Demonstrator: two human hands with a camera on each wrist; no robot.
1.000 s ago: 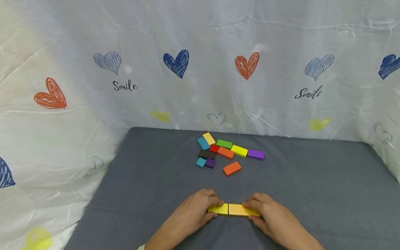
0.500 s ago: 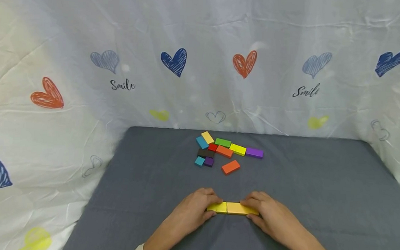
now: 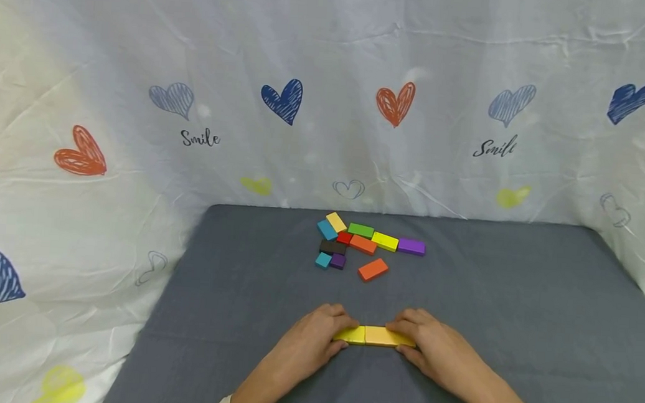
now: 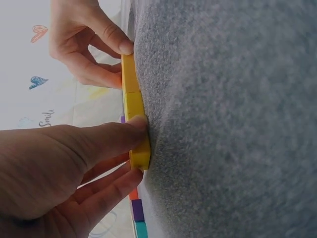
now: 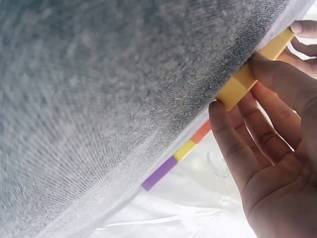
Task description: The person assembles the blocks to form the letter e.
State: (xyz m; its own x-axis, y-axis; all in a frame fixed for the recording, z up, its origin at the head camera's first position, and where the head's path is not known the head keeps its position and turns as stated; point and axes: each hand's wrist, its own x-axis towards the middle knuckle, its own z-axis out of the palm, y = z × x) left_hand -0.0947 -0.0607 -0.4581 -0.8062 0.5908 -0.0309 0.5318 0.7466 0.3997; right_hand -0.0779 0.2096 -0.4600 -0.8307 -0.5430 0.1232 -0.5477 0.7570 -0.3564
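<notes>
Two blocks lie end to end on the grey cloth near the front: a bright yellow block [image 3: 354, 335] on the left and a light orange-yellow block [image 3: 377, 336] on the right. Their short ends meet. My left hand [image 3: 313, 338] pinches the yellow block between thumb and fingers, and part of it is hidden beneath them. On the other block, my right hand [image 3: 440, 350] has its thumb at the near side and fingers over the far side. In the left wrist view the left thumb [image 4: 137, 125] presses the yellow block's near face. The right wrist view shows the right hand [image 5: 277, 144] around its block's end.
Farther back lies a loose cluster of colored blocks, among them a green block [image 3: 361, 230], a purple block [image 3: 412, 246] and a black block [image 3: 333, 247]. One orange block [image 3: 373, 269] sits apart, nearer the hands. A white curtain [image 3: 326, 152] with hearts rises behind the table.
The thin gap between the two blocks has closed as the right hand's block shifted slightly left. Both hands keep their hold; the head view has drifted a little.
</notes>
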